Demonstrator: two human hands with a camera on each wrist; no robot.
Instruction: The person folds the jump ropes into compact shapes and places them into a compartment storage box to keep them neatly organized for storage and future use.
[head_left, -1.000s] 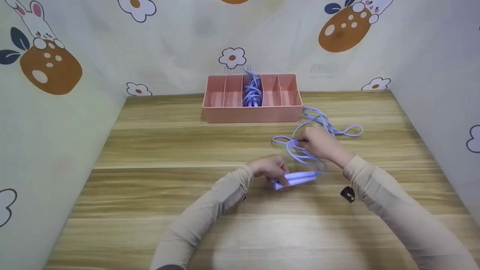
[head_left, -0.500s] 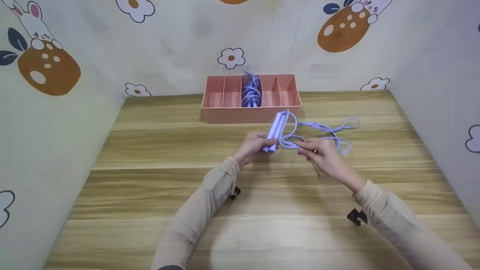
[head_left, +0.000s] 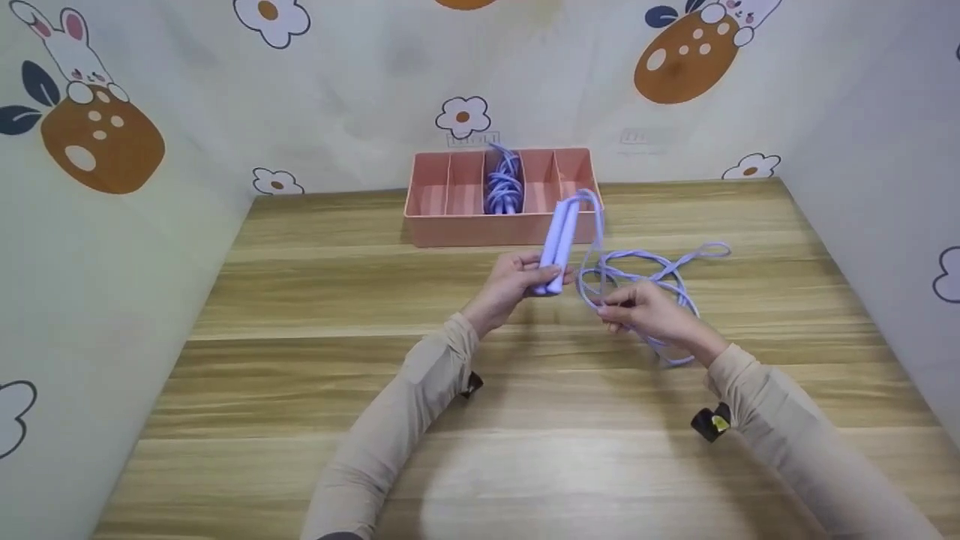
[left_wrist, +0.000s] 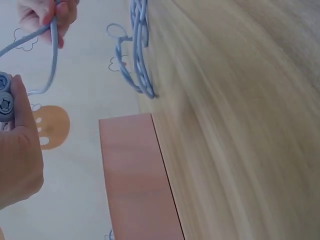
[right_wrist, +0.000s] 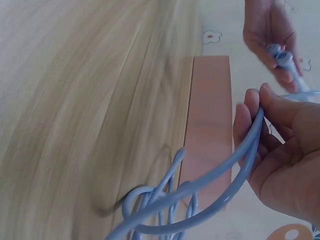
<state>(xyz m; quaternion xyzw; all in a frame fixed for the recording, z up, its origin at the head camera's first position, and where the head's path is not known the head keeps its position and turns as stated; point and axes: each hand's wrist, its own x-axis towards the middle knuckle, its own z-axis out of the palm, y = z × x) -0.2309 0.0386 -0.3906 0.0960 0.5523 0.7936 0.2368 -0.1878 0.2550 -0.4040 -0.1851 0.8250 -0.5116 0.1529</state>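
Observation:
My left hand point(head_left: 512, 283) grips the two lavender handles of a jump rope point(head_left: 559, 244) side by side, raised and tilted with their far ends overlapping the box's front. From those ends the cord loops over and down to my right hand point(head_left: 646, 313), which pinches it between thumb and fingers. In the right wrist view two strands of cord point(right_wrist: 220, 172) run down from the pinching fingertips point(right_wrist: 252, 97). Loose coils of the cord point(head_left: 679, 281) lie on the table beyond and right of that hand. The left wrist view shows the handles' end caps point(left_wrist: 6, 102) beside the thumb.
A pink divided box point(head_left: 480, 231) stands at the table's back, against the patterned backdrop point(head_left: 360, 90). Its middle compartment holds another bundled lavender jump rope point(head_left: 505, 184). The wooden table point(head_left: 300, 375) has fabric walls on the left and right.
My left hand has lifted the handles off the table and swung them upright toward the box. My right hand has shifted its pinch along the cord, and the loose coils have spread differently.

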